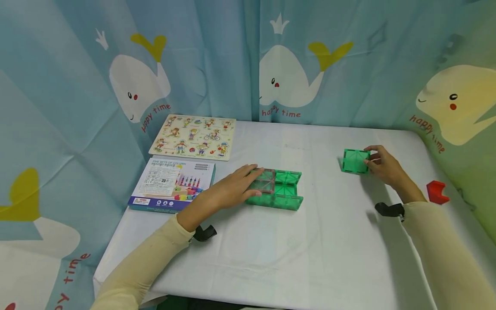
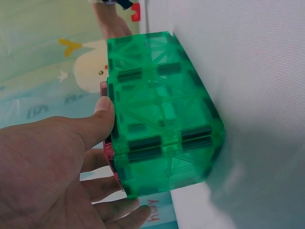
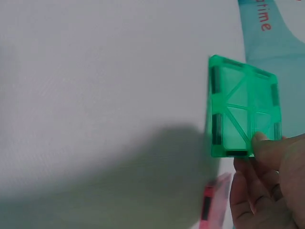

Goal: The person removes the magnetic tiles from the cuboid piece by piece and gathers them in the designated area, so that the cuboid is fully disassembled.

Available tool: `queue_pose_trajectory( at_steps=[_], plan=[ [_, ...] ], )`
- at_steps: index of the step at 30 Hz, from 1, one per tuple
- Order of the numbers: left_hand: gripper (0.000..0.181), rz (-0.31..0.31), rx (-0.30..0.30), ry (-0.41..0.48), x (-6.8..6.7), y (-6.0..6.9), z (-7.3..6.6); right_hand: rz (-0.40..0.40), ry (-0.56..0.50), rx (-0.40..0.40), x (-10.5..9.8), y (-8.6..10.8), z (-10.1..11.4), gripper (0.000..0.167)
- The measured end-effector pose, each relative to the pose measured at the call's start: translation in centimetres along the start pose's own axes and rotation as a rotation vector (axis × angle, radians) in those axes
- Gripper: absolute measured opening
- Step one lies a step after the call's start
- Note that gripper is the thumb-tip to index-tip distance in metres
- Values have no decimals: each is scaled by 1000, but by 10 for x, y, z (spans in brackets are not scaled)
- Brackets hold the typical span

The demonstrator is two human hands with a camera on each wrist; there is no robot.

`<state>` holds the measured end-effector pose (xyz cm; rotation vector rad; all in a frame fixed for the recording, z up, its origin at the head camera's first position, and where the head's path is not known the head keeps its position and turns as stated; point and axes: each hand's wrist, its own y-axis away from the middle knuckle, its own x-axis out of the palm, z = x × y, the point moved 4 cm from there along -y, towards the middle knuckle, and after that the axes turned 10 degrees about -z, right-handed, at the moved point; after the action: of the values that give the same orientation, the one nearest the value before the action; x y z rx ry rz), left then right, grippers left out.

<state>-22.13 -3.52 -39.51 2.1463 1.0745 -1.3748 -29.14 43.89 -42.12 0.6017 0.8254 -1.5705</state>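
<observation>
Green see-through magnetic tiles form a low box-like structure (image 1: 285,190) at the middle of the table, with a pinkish-red tile (image 1: 265,186) at its left part. My left hand (image 1: 236,185) rests on its left end; in the left wrist view the thumb (image 2: 102,114) touches the top edge of a green side wall (image 2: 157,109) and the fingers extend loosely past the end. To the right, my right hand (image 1: 387,168) pinches a single green square magnetic tile (image 1: 355,161) by its right edge. That tile (image 3: 245,112) is tilted up in the right wrist view.
A picture board (image 1: 193,137) and a boxed bead set (image 1: 172,185) lie at the left. One red piece (image 1: 438,192) sits near the right table edge. Below the right hand, a pink tile (image 3: 215,202) shows partly. A whale-print curtain (image 1: 228,56) encloses the table.
</observation>
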Motion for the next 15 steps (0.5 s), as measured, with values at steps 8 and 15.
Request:
queue_pose_trajectory(
  at_steps=[8,15],
  plan=[
    [73,-9,7,7,2,1,1,67,80,26,3,-9,-7,45],
    [73,-6,-6,-1,3,0,2,206,201,99,1,-19,-11,48]
  ],
)
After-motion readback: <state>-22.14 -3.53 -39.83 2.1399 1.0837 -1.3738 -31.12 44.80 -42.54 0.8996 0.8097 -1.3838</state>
